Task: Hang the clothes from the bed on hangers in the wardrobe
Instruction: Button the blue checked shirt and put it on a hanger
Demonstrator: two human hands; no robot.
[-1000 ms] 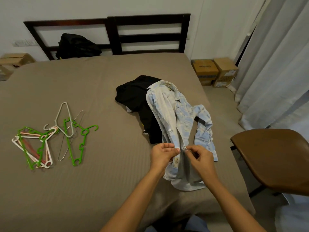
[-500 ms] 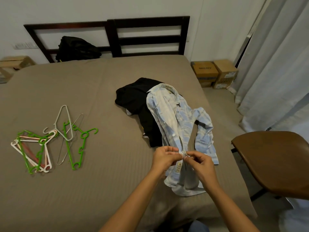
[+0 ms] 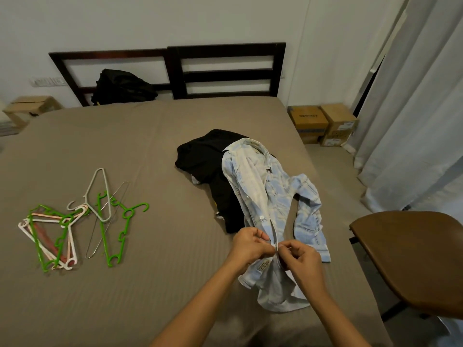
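Note:
A light blue plaid shirt lies lengthwise on the brown bed, partly over a black garment. My left hand and my right hand meet at the shirt's front edge near its lower end, each pinching the fabric at a button. Several hangers, green, white, pink and wire, lie in a loose heap on the bed's left side. No wardrobe is in view.
A brown chair seat juts in at the right, close to the bed's edge. Cardboard boxes stand on the floor by white curtains. A black bag leans on the dark headboard.
Both hands have kept pinching the shirt's front edge and shifted only slightly. The view dropped a little.

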